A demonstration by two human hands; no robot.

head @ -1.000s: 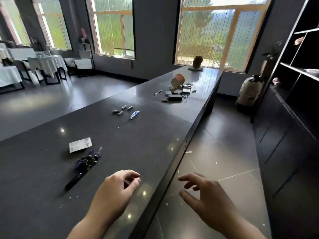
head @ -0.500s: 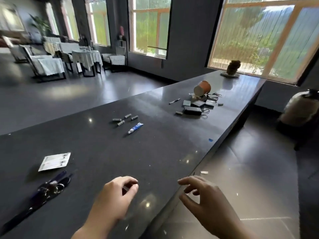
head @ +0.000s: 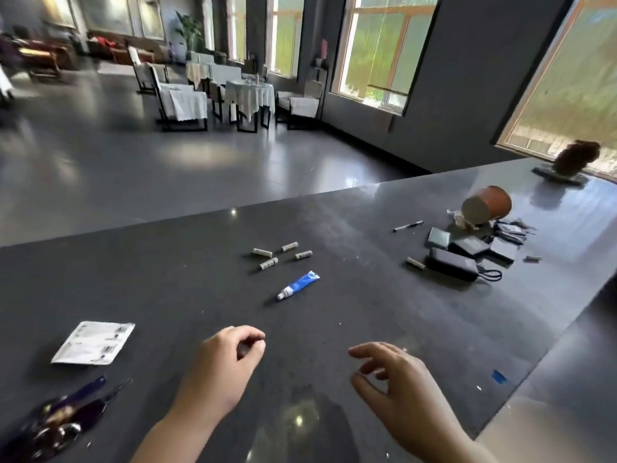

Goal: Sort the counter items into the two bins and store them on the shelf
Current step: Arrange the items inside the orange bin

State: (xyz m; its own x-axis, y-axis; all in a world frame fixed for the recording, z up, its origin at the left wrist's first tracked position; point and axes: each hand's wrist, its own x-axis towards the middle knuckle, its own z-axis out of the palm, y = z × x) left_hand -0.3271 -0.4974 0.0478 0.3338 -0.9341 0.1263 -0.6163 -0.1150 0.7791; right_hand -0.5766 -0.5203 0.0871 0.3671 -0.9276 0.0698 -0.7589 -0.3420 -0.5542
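Glossy dark counter (head: 367, 329); left hand (head: 227, 365) curled shut, contents unclear; right hand (head: 397, 382) fingers loosely spread.

Restaurant dining hall, cloth-covered tables (head: 248, 95), chairs (head: 177, 101), long dark counter (head: 367, 329)

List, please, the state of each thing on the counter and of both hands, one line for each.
left hand: curled loosely, above the counter; whether it holds anything, cannot tell
right hand: open, fingers spread, empty
orange cup: tipped on its side
blue tube: lying flat, cap on
four batteries: lying loose, apart
white packet: lying flat
pen: lying flat
black power bank: lying flat, cord attached
keys: lying in a heap
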